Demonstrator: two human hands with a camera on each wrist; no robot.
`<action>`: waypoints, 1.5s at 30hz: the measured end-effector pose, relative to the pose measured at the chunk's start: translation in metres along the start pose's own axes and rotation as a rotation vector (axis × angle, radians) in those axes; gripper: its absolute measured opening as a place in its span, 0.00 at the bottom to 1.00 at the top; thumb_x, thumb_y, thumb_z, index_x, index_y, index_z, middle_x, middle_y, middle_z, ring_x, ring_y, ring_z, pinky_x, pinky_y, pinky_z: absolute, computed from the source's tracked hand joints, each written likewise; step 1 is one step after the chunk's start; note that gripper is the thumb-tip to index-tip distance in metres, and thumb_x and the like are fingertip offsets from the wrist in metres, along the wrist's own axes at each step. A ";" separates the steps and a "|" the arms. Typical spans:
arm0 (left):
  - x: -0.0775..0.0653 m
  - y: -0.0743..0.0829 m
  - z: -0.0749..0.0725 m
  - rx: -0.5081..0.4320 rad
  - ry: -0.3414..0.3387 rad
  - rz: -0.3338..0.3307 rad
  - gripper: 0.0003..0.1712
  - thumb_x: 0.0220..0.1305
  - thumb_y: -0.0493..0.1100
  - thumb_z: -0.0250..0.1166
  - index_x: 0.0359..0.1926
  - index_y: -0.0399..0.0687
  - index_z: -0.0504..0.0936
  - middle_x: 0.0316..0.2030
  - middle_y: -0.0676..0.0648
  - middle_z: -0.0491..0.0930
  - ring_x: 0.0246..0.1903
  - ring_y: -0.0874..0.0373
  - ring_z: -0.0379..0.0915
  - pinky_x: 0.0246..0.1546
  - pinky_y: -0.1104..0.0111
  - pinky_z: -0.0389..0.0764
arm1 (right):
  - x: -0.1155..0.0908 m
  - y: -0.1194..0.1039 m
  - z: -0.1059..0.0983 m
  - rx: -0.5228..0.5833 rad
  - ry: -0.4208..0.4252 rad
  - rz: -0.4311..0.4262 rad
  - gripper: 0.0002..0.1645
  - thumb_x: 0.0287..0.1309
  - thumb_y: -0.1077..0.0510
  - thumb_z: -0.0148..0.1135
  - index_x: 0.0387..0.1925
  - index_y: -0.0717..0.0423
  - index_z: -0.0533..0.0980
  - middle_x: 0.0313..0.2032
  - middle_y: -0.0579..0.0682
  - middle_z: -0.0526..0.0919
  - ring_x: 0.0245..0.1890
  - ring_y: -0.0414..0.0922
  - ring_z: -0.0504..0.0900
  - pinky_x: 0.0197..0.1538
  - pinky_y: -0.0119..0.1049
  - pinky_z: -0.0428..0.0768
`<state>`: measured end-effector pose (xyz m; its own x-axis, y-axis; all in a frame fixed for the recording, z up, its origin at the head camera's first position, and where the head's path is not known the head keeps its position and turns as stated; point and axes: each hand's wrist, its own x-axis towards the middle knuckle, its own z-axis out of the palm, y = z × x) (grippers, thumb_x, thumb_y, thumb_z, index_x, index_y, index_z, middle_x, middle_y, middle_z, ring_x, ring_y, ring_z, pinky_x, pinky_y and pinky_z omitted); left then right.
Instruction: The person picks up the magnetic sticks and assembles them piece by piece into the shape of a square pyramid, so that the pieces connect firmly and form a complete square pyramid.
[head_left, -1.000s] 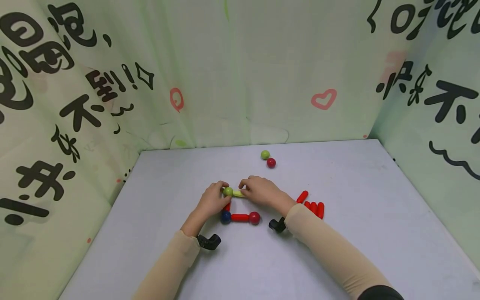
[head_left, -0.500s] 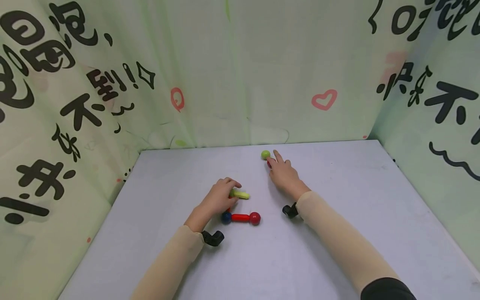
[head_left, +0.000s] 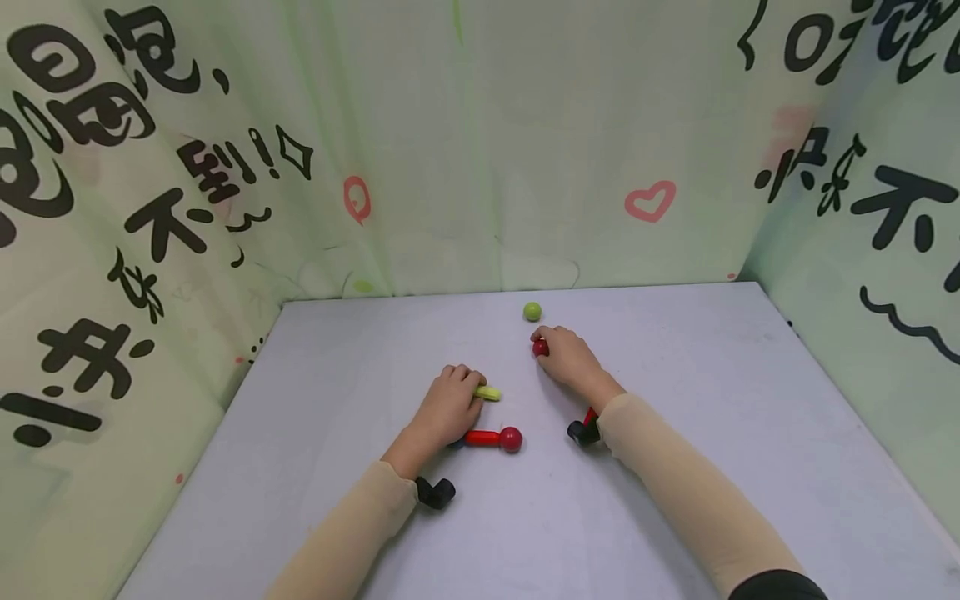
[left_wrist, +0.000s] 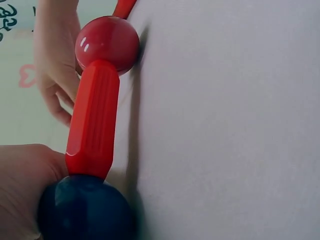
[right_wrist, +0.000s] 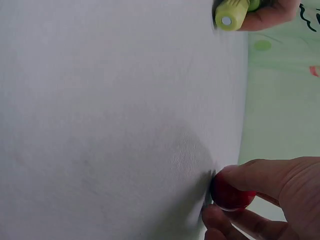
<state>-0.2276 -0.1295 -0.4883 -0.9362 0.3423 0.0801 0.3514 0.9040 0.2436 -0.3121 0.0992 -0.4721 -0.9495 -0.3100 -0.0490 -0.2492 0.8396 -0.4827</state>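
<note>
My right hand [head_left: 573, 365] pinches a dark red ball [head_left: 540, 348] between thumb and fingers, low over the table. In the right wrist view that ball [right_wrist: 232, 192] sits under the thumb. My left hand [head_left: 448, 404] grips a green ball [right_wrist: 255, 4], mostly hidden by the fingers, from which a yellow-green magnetic rod [head_left: 489, 392] points right. Beside the left hand lies a red rod [head_left: 482, 438] joining a second dark red ball [head_left: 511, 440] to a blue ball [left_wrist: 82, 212]. The blue ball is largely covered by the hand in the head view.
A loose green ball [head_left: 532, 312] lies near the back edge of the white table [head_left: 675, 350]. The tip of a red rod [head_left: 590, 415] shows by the right wrist; anything further under that forearm is hidden. A printed curtain [head_left: 480, 150] stands behind.
The right hand left the yellow-green rod, reached to the back for a red ball and now draws it nearer. The left hand, with the green ball and rod, has shifted slightly right.
</note>
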 end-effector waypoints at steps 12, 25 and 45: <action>0.001 0.004 0.004 0.007 0.014 -0.060 0.13 0.75 0.43 0.62 0.57 0.47 0.78 0.53 0.45 0.81 0.55 0.47 0.72 0.58 0.56 0.79 | -0.027 -0.019 0.009 0.103 -0.071 0.005 0.23 0.63 0.59 0.68 0.59 0.56 0.77 0.50 0.56 0.84 0.48 0.51 0.80 0.54 0.47 0.83; 0.003 0.002 0.007 -0.014 0.025 -0.081 0.13 0.77 0.43 0.60 0.57 0.47 0.78 0.53 0.46 0.81 0.55 0.47 0.72 0.58 0.55 0.78 | -0.034 -0.032 0.020 0.106 -0.124 -0.048 0.20 0.58 0.55 0.75 0.51 0.51 0.80 0.43 0.52 0.86 0.39 0.46 0.81 0.44 0.39 0.83; 0.006 -0.003 -0.001 -0.071 0.008 -0.163 0.13 0.72 0.44 0.66 0.53 0.46 0.82 0.46 0.47 0.82 0.42 0.53 0.73 0.48 0.61 0.82 | -0.034 -0.025 0.002 0.086 -0.102 -0.030 0.19 0.68 0.50 0.65 0.56 0.51 0.80 0.46 0.53 0.87 0.42 0.47 0.83 0.49 0.44 0.83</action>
<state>-0.2344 -0.1307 -0.4874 -0.9808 0.1906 0.0420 0.1939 0.9268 0.3217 -0.2735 0.0875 -0.4598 -0.9162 -0.3822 -0.1202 -0.2559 0.7891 -0.5584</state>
